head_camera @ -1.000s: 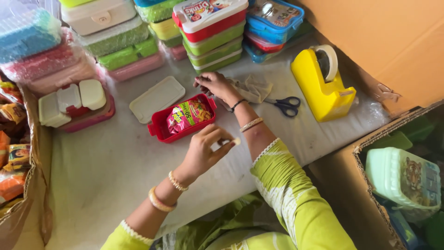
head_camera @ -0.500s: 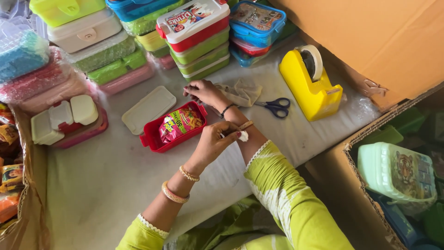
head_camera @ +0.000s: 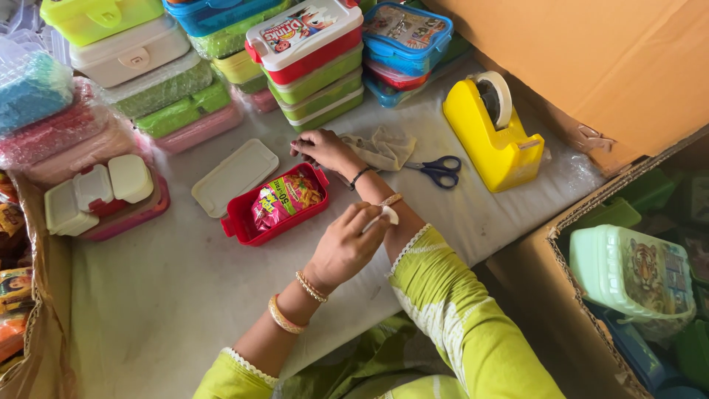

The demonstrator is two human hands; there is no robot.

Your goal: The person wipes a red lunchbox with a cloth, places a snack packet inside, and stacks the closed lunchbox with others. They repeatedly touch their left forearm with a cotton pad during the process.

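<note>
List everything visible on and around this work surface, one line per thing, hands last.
open lunch box: one, red, centre of table
snack packet: one, red and green, inside the open lunch box
loose lid: one, cream, left of the open lunch box
stacked lunch boxes: many, mixed colours, along the far edge
scissors: one, blue handles, beside the tape dispenser
tape dispenser: one, yellow, right
cloth: one, beige, by the scissors
cardboard carton: one, brown, lower right
left hand: touching the right forearm
right hand: at the open lunch box's far rim

Snack packet (head_camera: 281,199) in open box (head_camera: 244,222); lid (head_camera: 235,176) behind; scissors (head_camera: 442,170) right.
</note>
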